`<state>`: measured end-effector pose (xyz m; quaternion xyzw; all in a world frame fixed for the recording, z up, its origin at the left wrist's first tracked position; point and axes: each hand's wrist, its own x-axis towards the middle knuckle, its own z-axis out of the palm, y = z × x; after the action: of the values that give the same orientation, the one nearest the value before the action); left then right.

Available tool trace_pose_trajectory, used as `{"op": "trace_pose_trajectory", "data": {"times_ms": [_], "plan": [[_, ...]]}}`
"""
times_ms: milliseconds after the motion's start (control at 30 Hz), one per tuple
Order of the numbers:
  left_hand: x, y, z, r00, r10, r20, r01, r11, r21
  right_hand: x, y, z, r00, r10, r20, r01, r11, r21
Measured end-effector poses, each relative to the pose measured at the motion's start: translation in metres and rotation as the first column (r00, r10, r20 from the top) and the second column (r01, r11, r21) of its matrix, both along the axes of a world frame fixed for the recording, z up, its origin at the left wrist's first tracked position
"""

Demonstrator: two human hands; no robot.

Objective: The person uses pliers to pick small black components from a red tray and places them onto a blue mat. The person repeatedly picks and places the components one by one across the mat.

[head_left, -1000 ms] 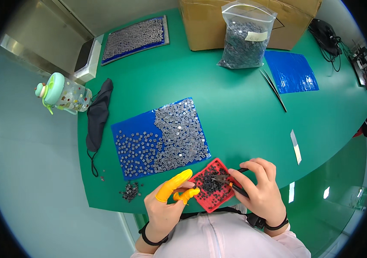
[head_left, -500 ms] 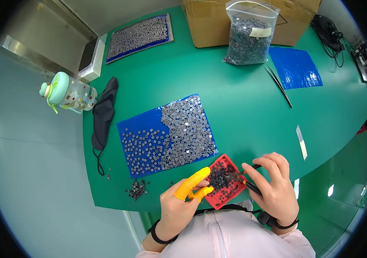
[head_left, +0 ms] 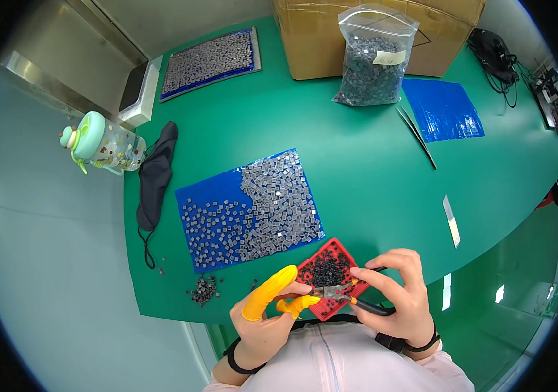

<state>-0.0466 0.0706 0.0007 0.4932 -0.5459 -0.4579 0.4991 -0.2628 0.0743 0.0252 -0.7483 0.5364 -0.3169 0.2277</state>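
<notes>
My right hand [head_left: 404,295] grips a pair of pliers [head_left: 332,291] with black and orange handles, and their jaws point left over a small red tray [head_left: 324,316]. Loose small black pieces [head_left: 326,268] lie heaped in that tray. My left hand [head_left: 262,326] wears yellow finger covers on the thumb and index finger. Its fingers are closed right at the jaw tips, and whatever they pinch is too small to make out. Beyond the tray, a blue sheet [head_left: 217,183] carries many small grey square pieces [head_left: 282,202], packed densely on its right and loosely on its left.
A pile of dark pieces [head_left: 204,290] lies left of my left hand. Farther off are tweezers [head_left: 417,140], a bare blue sheet [head_left: 445,111], a filled zip bag [head_left: 372,72], a cardboard box [head_left: 311,46], a second covered sheet [head_left: 210,62], a black mask [head_left: 156,170] and a bottle [head_left: 112,144].
The pliers have swung left across the tray, and their jaws now meet my left fingertips. Both hands have shifted slightly left and toward me.
</notes>
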Motion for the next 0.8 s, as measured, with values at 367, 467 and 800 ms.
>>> {"op": "trace_pose_trajectory", "data": {"times_ms": [367,467,800], "plan": [[0.004,-0.003,0.007,0.974,-0.094,0.208,0.120,0.985,-0.121,-0.002,0.001,-0.002,1.000,0.015,0.012,-0.015,1.000,-0.005],[0.006,-0.003,0.007,0.972,-0.099,0.213,0.130,0.982,-0.138,-0.002,0.000,-0.002,1.000,0.024,0.016,-0.024,1.000,-0.016],[0.013,-0.006,0.007,0.966,-0.255,0.052,0.256,0.967,-0.005,0.000,0.002,-0.005,0.988,0.014,0.157,-0.014,1.000,-0.001]]}}
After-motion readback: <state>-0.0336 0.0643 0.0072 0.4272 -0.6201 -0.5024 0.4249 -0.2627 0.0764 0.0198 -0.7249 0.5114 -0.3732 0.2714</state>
